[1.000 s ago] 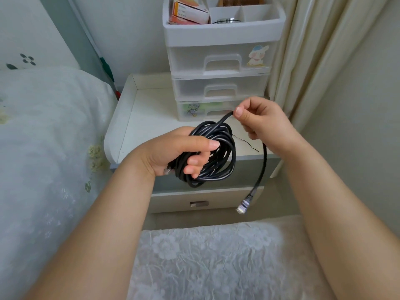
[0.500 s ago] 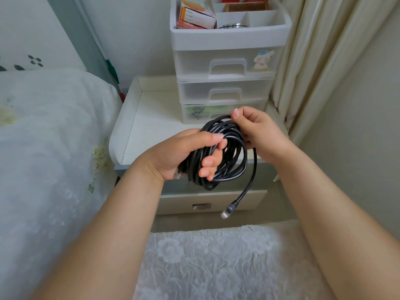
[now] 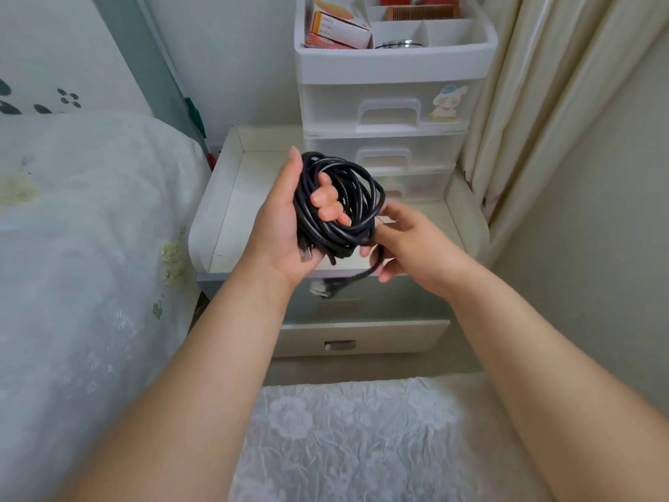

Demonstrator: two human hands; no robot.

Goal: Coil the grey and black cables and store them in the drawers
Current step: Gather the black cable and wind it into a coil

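Note:
A coiled black cable (image 3: 353,197) hangs in front of the white bedside table (image 3: 231,208). My left hand (image 3: 286,226) grips the coil, palm up, with its fingers curled through the loops. My right hand (image 3: 409,248) pinches the cable's loose tail at the coil's lower right. The tail's plug end (image 3: 320,287) swings blurred below my left hand. Behind the coil stands a white plastic drawer unit (image 3: 387,114) with all drawers closed. No grey cable is in view.
The unit's top tray (image 3: 394,63) holds boxes, a comb and small items. A bed with a pale cover (image 3: 83,248) lies to the left, a cream curtain (image 3: 528,88) to the right. The table's own drawer (image 3: 362,340) is closed below.
My left hand has turned palm up and lifted the coil. My right hand has dropped from the top of the coil to its lower right, carrying the tail underneath.

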